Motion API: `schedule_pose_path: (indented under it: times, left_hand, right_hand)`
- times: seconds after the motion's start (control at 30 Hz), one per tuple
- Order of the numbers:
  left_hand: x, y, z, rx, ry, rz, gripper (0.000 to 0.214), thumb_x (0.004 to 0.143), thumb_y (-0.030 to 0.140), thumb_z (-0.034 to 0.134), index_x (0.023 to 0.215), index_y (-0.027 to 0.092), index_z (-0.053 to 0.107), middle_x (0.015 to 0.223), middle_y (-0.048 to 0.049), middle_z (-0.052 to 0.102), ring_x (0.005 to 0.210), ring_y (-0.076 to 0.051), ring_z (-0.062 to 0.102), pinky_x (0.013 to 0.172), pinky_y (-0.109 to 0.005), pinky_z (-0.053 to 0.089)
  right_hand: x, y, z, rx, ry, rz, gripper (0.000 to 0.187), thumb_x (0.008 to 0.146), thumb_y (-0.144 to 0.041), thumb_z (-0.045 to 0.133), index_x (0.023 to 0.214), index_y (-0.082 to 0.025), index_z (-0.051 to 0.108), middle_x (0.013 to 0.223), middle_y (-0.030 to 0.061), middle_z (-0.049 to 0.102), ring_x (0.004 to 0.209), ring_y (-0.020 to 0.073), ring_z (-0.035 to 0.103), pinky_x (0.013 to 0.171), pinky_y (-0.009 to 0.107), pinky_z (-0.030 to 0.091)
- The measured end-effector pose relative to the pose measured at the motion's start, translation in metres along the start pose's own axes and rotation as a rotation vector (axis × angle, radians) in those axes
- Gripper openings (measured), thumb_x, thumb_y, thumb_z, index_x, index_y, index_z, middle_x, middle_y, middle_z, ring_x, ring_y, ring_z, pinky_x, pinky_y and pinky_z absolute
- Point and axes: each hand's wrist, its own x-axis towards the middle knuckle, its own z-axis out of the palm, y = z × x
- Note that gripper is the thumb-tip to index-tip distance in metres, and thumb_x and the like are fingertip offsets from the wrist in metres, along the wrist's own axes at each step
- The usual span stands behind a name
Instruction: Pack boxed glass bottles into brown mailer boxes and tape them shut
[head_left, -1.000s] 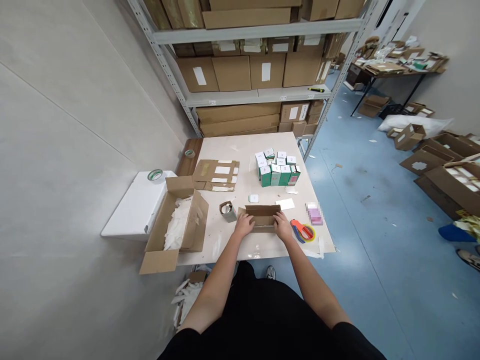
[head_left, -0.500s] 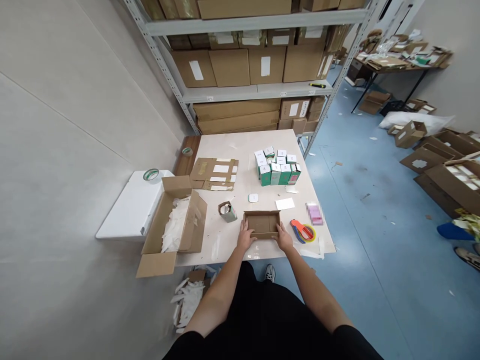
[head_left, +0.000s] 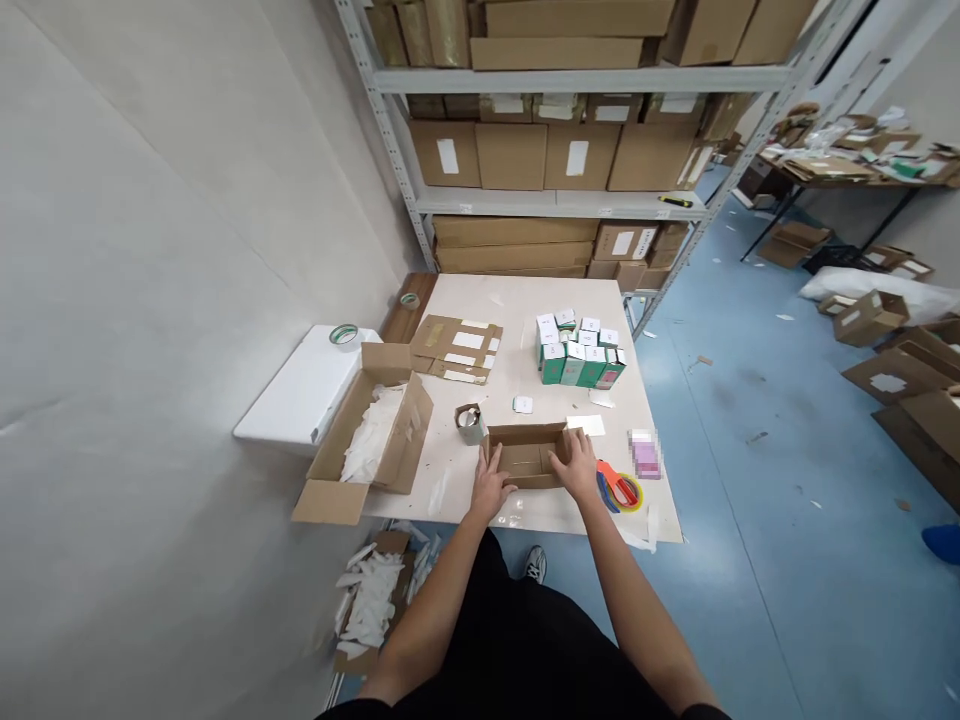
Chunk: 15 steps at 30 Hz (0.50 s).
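A small open-topped cardboard box [head_left: 529,482] stands in front of me near the table's front edge, and its inside looks bare. My left hand [head_left: 490,485] grips its left front corner. At the right end, my right hand [head_left: 576,466] clasps the wall, with the thumb toward the inside and the fingers over the edge. Just behind the left corner stands a small open carton [head_left: 470,425] with something round in it. Orange-handled scissors [head_left: 616,484] and tape rolls [head_left: 634,493] lie beside my right hand. A white card [head_left: 586,425] lies behind the box.
Several green-and-white cartons [head_left: 574,364] stand grouped toward the back right of the table [head_left: 517,300]. Flattened cardboard [head_left: 457,348] lies back left. A large carton with white paper [head_left: 373,435] is at the left. Loaded shelving [head_left: 562,203] rises behind.
My right hand has moved up along the box's right end, its fingers now over the wall. My left hand stays at the left corner. The camera view has shifted.
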Motion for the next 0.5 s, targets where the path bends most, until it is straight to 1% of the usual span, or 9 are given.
schedule_pose_path:
  times: [0.1,0.23,0.37,0.5]
  left_hand:
    - [-0.031,0.003,-0.017,0.016,0.03,0.001,0.013,0.081,0.029,0.083,0.091,0.022,0.081,0.174,0.0002,0.023,0.161,-0.041,-0.009,0.129,-0.065,0.016]
    - [-0.071,-0.002,-0.04,0.024,0.086,-0.102,0.012,0.081,0.033,0.083,0.085,0.022,0.081,0.173,0.0016,0.024,0.161,-0.042,-0.007,0.128,-0.065,0.018]
    - [-0.109,-0.012,-0.065,-0.019,0.17,-0.184,0.015,0.077,0.036,0.085,0.085,0.023,0.082,0.171,0.0005,0.03,0.161,-0.044,-0.001,0.128,-0.064,0.021]
    - [-0.142,-0.023,-0.089,-0.017,0.221,-0.3,0.019,0.073,0.036,0.088,0.088,0.026,0.085,0.168,0.0001,0.036,0.161,-0.045,0.003,0.129,-0.064,0.019]
  right_hand:
    - [0.012,-0.025,-0.008,0.052,0.028,-0.133,0.074,0.091,-0.057,0.06,0.154,-0.022,0.045,0.166,0.0147,0.036,0.156,0.0375,0.024,0.124,0.058,0.029]
    - [0.022,-0.069,-0.005,0.117,0.017,-0.306,0.073,0.092,-0.059,0.06,0.153,-0.022,0.045,0.164,0.0153,0.038,0.155,0.0362,0.029,0.124,0.059,0.03]
    - [0.023,-0.119,0.012,0.171,-0.087,-0.42,0.069,0.093,-0.055,0.06,0.152,-0.023,0.047,0.162,0.0148,0.042,0.15,0.033,0.037,0.123,0.054,0.034]
    - [0.019,-0.167,0.04,0.191,-0.205,-0.551,0.064,0.093,-0.05,0.061,0.149,-0.021,0.051,0.16,0.0147,0.046,0.149,0.0308,0.041,0.124,0.05,0.035]
